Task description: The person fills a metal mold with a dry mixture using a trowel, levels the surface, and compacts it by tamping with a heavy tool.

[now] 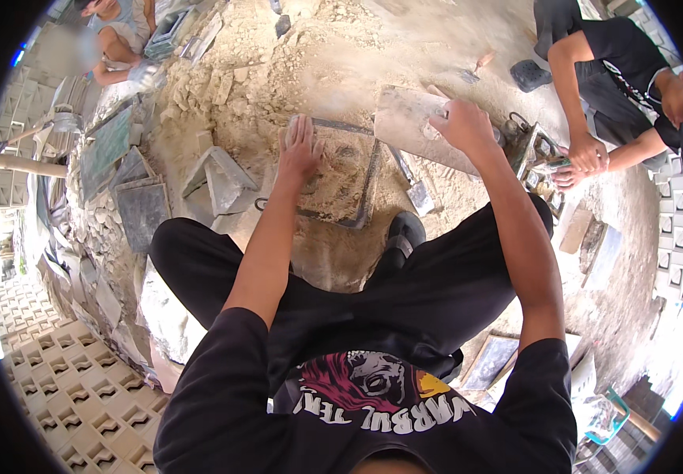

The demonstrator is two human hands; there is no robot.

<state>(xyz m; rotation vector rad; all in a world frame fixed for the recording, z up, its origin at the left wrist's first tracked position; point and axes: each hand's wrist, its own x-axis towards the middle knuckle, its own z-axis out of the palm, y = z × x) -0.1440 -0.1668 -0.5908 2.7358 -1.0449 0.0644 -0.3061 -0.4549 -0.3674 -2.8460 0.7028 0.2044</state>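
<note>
A dark square mould frame filled with tan sandy powder lies on the ground before me. My left hand rests on its left side, fingers stretched out over the powder and the frame's edge. To the right, my right hand is closed round the grip of a flat, pale, dusty float board. That board is beside the frame's upper right corner, and the grip is mostly hidden by my fingers. Between board and frame lies a small metal trowel, partly covered by the board.
A heap of loose powder spreads beyond the frame. Slabs and plates lean at the left. A trowel lies farther off. At the right a co-worker's hands work at a metal mould; another person sits far left. Patterned blocks are stacked lower left.
</note>
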